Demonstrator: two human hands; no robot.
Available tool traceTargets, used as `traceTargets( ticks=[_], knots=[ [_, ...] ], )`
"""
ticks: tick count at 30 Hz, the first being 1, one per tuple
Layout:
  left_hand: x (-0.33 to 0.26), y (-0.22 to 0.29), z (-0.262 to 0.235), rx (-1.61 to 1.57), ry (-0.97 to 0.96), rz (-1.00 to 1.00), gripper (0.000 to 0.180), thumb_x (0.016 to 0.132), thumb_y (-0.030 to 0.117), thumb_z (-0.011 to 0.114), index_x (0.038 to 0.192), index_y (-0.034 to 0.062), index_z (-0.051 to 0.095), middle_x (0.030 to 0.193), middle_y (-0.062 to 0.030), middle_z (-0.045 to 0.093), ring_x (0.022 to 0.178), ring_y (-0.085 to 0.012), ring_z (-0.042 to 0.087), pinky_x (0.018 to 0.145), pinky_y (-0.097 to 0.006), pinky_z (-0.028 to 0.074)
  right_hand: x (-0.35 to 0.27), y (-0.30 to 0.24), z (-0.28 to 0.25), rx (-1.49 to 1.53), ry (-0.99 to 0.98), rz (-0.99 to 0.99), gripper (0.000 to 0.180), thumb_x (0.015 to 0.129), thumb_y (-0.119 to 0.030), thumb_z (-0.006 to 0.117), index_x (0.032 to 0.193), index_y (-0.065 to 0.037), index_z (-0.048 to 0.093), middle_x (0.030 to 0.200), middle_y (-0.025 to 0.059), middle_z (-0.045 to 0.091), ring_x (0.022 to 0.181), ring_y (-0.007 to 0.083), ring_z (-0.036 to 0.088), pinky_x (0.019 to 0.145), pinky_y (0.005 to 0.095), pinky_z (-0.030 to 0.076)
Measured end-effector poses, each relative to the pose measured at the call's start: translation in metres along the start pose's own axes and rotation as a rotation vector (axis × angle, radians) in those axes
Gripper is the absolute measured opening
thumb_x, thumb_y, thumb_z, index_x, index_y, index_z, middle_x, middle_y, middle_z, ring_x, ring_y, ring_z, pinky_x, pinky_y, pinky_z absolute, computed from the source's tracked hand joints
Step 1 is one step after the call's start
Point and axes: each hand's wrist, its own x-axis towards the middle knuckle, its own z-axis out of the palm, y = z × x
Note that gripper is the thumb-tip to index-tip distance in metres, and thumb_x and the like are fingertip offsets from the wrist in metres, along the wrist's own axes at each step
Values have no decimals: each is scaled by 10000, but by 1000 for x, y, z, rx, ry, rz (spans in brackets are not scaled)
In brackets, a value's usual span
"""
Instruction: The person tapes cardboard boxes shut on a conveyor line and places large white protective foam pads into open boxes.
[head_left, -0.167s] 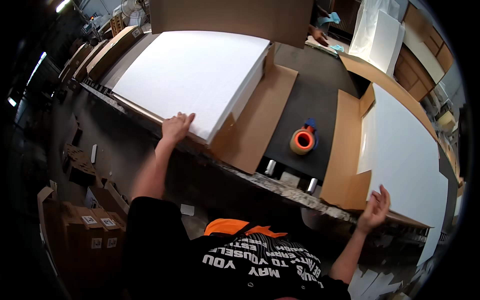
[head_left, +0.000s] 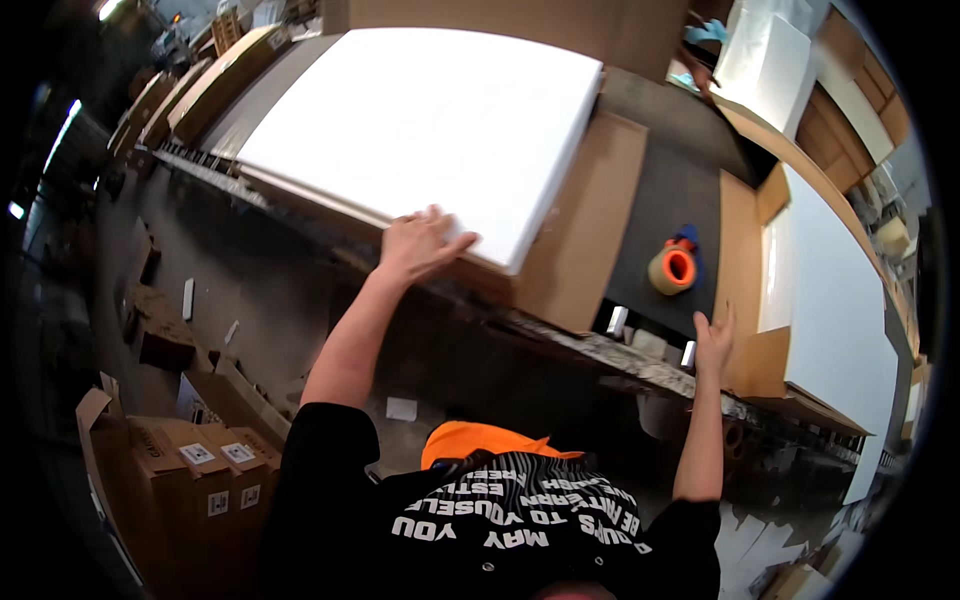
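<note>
My left hand [head_left: 425, 243] rests with spread fingers on the near edge of a white foam-like sheet [head_left: 420, 130]. That sheet lies over the top of an open cardboard box [head_left: 330, 205], whose brown side flap [head_left: 585, 215] spreads out to the right. My right hand [head_left: 714, 342], fingers apart and holding nothing, hovers by the left flap [head_left: 740, 240] of a second open carton with a white panel [head_left: 835, 290] on it. Between the two boxes a tape dispenser [head_left: 675, 268] with a tan roll and orange core sits on the dark belt [head_left: 670, 190].
A raised cardboard flap [head_left: 510, 30] stands behind the left box. Another person's hand [head_left: 700, 75] shows at the far right. Flat cartons [head_left: 215, 85] lie along the line at far left. Brown boxes [head_left: 190, 470] stand on the floor at lower left, near a paper scrap [head_left: 402, 409].
My right hand has moved left, from the right carton's near corner to beside its left flap. My left hand stays on the white sheet's near edge. The whole view has shifted.
</note>
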Motion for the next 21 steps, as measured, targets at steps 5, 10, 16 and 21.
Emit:
traceTargets(
  ticks=[5,10,16,21],
  knots=[
    [13,-25,-18,71,-149,351,1050,755,898,467,1416,85,534,1417,-226,544,1218,-337,614,1058,-407,462,52,46,70,-664,-33,-36,840,777,-300,813,1516,-187,430,1513,252,398,1394,369,405,1138,430,347],
    [21,-113,8,-134,73,582,608,723,485,813,1158,99,637,1347,-18,634,1074,-217,681,955,-388,524,52,43,96,-830,123,-109,603,845,-272,747,1369,-29,575,1267,205,651,1185,325,618,1040,405,451],
    [29,-254,4,44,219,540,942,750,472,795,1528,151,371,1574,-46,408,1391,-227,473,1162,-434,349,-14,-63,163,-1261,225,21,592,920,-229,669,1442,-26,478,1440,258,505,1286,357,544,1073,425,433],
    [47,-387,-22,147,94,404,1126,731,537,786,1553,21,215,1604,-156,313,1445,-290,384,1234,-452,211,-118,-153,261,-411,109,-810,637,921,-283,622,1465,-6,439,1461,270,466,1348,442,445,1137,539,337]
  ],
)
